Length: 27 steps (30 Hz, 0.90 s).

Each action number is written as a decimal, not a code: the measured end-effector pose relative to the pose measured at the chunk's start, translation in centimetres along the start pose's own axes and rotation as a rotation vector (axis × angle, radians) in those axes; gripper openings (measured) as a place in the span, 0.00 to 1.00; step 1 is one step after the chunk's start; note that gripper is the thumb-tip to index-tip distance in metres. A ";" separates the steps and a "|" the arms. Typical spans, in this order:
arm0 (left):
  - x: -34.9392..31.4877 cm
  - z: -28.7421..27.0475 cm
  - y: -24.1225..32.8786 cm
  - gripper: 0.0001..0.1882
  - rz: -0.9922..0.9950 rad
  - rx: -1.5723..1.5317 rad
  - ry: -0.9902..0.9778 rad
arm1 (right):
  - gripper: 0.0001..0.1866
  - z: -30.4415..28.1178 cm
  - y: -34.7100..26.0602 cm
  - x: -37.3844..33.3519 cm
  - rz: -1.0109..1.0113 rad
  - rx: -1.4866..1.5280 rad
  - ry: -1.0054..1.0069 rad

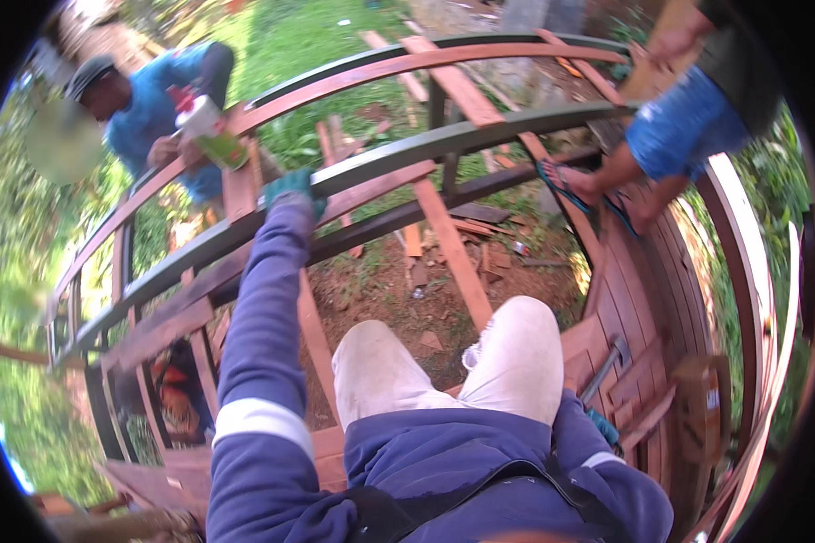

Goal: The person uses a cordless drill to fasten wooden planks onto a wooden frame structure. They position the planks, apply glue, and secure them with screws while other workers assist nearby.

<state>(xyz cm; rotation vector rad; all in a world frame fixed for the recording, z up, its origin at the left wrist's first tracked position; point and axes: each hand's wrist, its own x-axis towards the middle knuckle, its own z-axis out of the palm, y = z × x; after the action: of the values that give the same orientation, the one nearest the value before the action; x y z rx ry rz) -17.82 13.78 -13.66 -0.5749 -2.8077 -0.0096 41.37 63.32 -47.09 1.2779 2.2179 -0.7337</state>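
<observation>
My left arm reaches forward, and my left hand (292, 188) in a green glove is closed over a dark metal rail (371, 165) of a long frame. Reddish wooden boards (453, 249) cross and lean on this frame around my hand. Low at my right side, beside my thigh, is my right hand (603, 427) in a teal glove, mostly hidden by my sleeve. A hammer (604, 373) with a grey handle lies or is held close to it; its lower end runs behind my sleeve, so a grip cannot be made out.
A person in a blue shirt (167, 100) leans at the frame's far left near a white and green container (210, 131). Another person in blue shorts (688, 122) stands on boards at right. A cardboard box (700, 407) sits at right. Wood scraps (480, 226) litter the soil below.
</observation>
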 end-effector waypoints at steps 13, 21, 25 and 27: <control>6.1 -1.4 4.2 0.39 -0.120 -0.160 -0.495 | 0.27 -4.9 0.2 -1.8 0.212 -0.017 0.523; 8.9 -1.9 6.2 0.33 0.036 -0.144 -0.674 | 0.18 -21.9 -36.8 5.5 -1.013 0.375 0.831; 8.0 -2.3 6.6 0.29 0.039 -0.210 -0.540 | 0.26 -28.3 -56.6 2.7 -1.158 0.434 0.903; 8.1 -2.8 6.9 0.25 0.070 -0.204 -0.552 | 0.32 -29.2 -62.3 1.2 -0.897 0.326 0.803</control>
<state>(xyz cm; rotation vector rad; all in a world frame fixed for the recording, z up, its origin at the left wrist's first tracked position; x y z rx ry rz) -21.56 23.04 -9.13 -0.8311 -3.3422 -0.1463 -18.00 56.89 -12.96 0.6868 3.5277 -1.0383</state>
